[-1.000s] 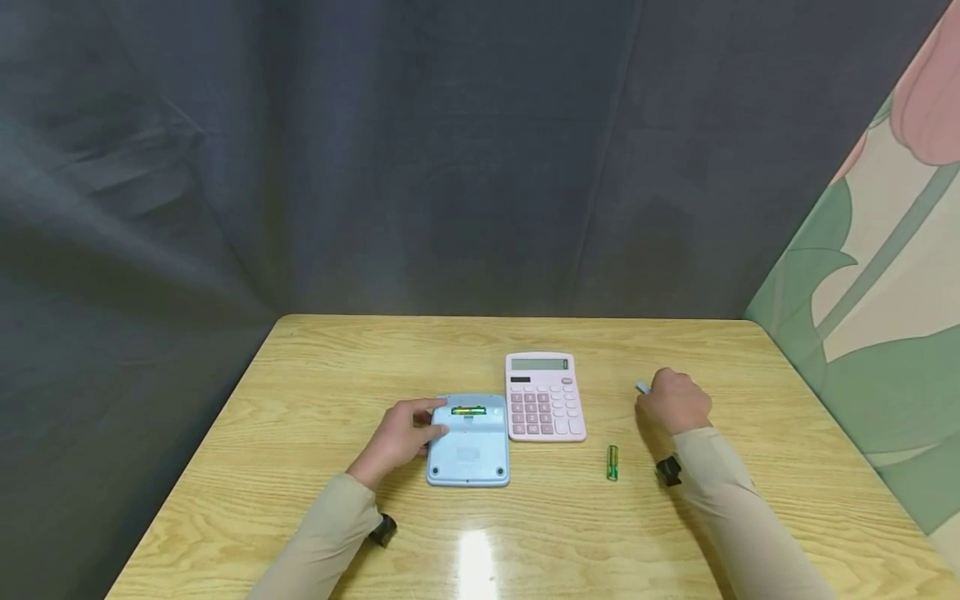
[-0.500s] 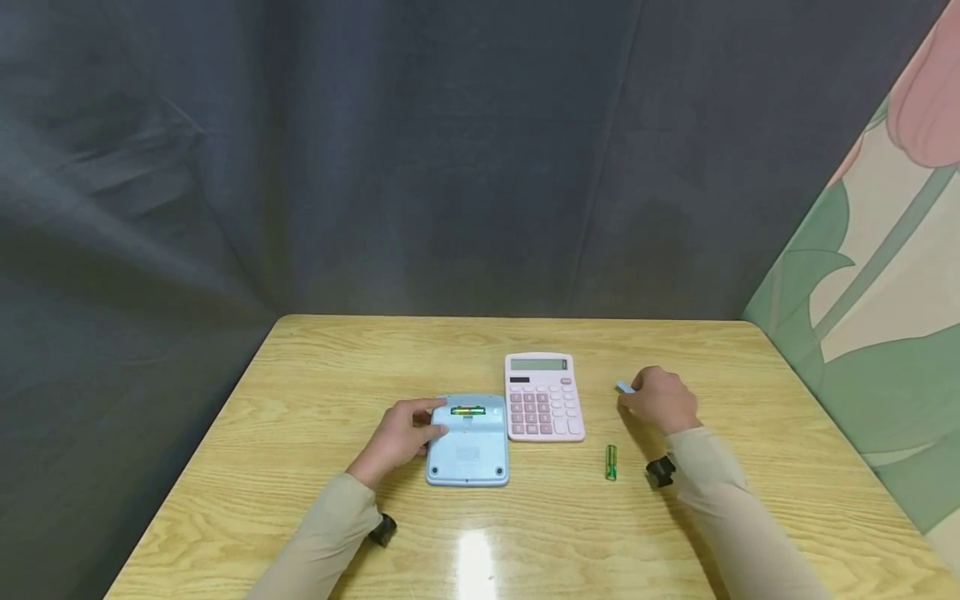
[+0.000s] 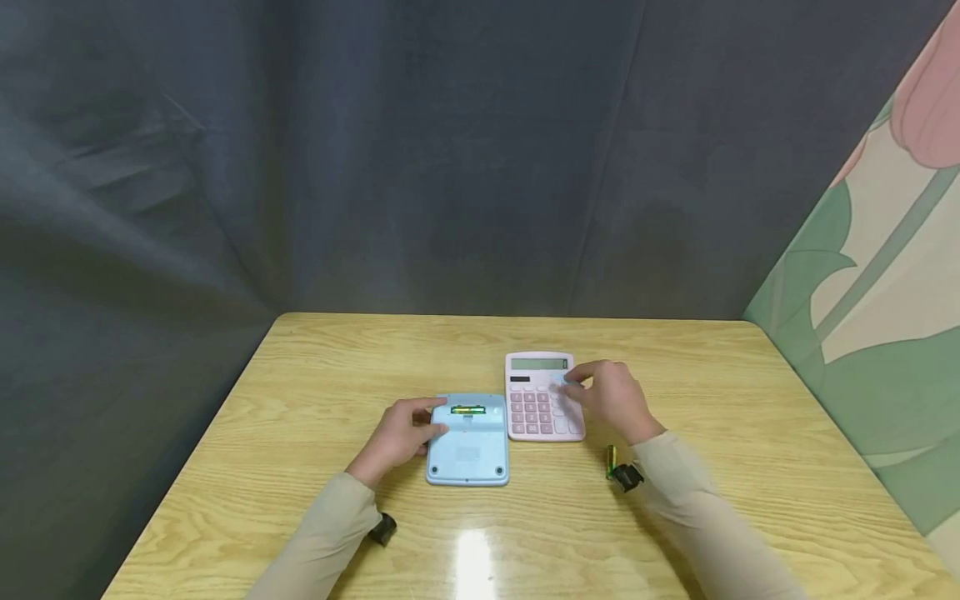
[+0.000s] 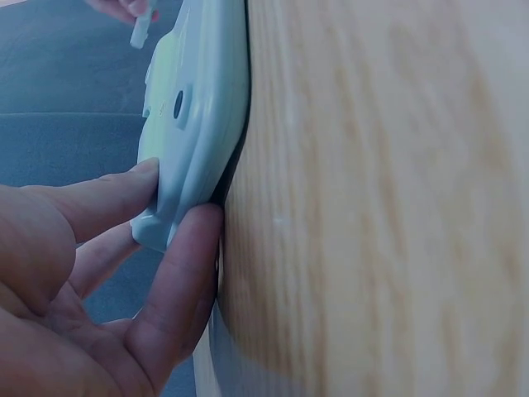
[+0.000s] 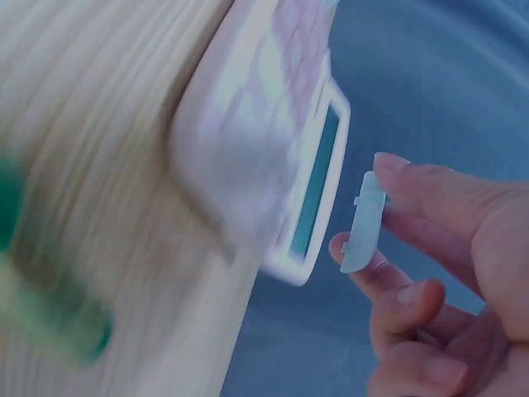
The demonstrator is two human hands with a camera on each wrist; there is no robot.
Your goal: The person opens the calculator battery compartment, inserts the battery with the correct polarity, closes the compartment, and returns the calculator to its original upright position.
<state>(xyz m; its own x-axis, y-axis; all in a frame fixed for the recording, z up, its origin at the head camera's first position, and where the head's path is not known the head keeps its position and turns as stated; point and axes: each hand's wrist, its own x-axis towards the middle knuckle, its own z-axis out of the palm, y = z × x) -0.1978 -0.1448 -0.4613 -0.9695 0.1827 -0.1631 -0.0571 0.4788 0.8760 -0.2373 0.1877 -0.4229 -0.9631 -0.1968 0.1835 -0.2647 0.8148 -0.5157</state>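
A light blue calculator (image 3: 468, 460) lies face down, its battery slot uncovered with a green battery (image 3: 468, 410) inside. My left hand (image 3: 397, 433) grips its left edge; in the left wrist view the thumb (image 4: 116, 198) is on the back and a finger curls along the side close to the table. Between thumb and fingers, my right hand (image 3: 617, 402) pinches a small light blue battery cover (image 5: 364, 225) with little tabs. That hand is above the right side of a pink calculator (image 3: 531, 410), which lies face up with 0 on its display.
A second green battery (image 3: 611, 460) lies on the wooden table (image 3: 360, 358), partly behind the right wrist's camera (image 3: 627, 477). The two calculators are side by side. A dark curtain (image 3: 450, 167) hangs behind the table, and a flowered wall (image 3: 885, 333) stands at the right.
My right hand has moved left with the battery cover, from the table's right side to over the pink calculator. My left hand and the blue calculator have stayed in place.
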